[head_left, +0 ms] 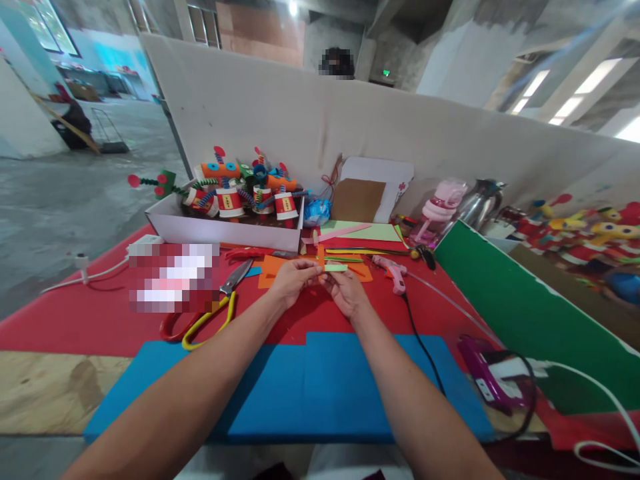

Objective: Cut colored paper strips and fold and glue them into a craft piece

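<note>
Close together over the middle of the red table, my two hands pinch narrow paper strips. My left hand (295, 280) is closed on an orange paper strip (321, 255) that stands upright. Just right of it, my right hand (345, 290) grips a pale green paper strip (336, 268) lying crosswise against the orange one. Orange paper sheets (273, 265) lie beneath and behind my fingers. To the right rests a pink glue gun (395, 273) with a black cord. Large scissors (207, 310) with red and yellow handles lie left of my left hand.
A white box (225, 229) of paper-cup figures stands at the back left. A green box (530, 320) and a purple power strip (493, 377) are on the right. Blue boards (310, 387) cover the near edge. Behind are a pink bottle (443, 207) and a steel jug (480, 203).
</note>
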Available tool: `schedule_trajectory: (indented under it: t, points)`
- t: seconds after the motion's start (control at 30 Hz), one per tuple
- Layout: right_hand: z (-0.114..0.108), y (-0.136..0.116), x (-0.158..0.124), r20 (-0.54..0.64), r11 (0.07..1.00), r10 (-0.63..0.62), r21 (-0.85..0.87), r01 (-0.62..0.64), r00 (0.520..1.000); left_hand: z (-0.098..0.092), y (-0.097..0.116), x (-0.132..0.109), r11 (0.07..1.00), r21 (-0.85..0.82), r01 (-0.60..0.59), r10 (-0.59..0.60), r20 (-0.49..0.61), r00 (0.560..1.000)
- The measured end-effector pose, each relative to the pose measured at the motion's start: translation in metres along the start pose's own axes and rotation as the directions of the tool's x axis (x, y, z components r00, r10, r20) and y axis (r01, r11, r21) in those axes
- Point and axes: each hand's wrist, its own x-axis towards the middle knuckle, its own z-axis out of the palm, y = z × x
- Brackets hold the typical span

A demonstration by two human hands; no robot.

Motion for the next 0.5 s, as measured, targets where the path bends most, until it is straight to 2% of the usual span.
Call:
schedule_trajectory:
  t: [0.13,0.5]
  points:
    - [0.0018,-0.0023,-0.0018,0.051,0.999,-0.002,0.042,0.0,0.999,0.0006,0.0011,0.0004,1.0,-0.024,-0.018,0.018,-0.017,1.0]
    - [0.0035,0.0002,-0.0024,0.045,0.998,-0.005,0.064,0.002,0.999,0.0012,-0.0016,0.0012,0.998,-0.03,-0.05,0.049,-0.045,0.998]
